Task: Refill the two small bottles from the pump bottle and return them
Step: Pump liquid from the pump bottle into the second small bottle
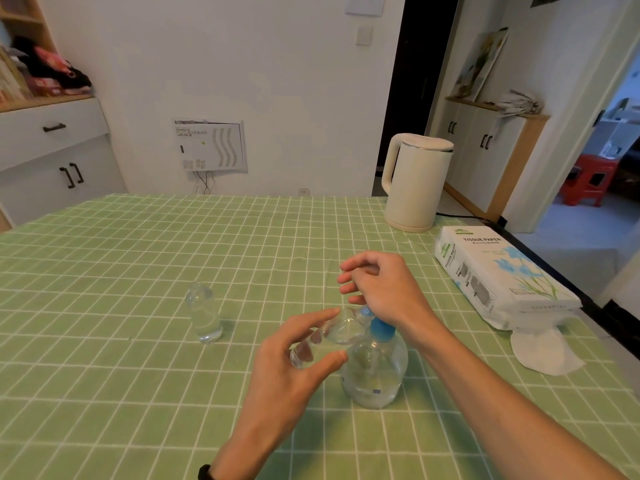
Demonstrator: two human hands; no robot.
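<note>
A clear pump bottle [375, 372] with a blue collar stands on the green checked tablecloth near the front middle. My right hand [381, 289] rests on its blue pump head, fingers loosely curled. My left hand [291, 368] grips a small clear bottle [332, 332], tilted on its side with its mouth up against the pump's spout. The second small clear bottle [204, 315] stands upright to the left, capless, with some clear liquid in it.
A white electric kettle [414, 183] stands at the back right of the table [104, 271]. A pack of tissue paper [498, 275] lies along the right edge, with a loose tissue [543, 351] beside it. Cabinets line the walls beyond.
</note>
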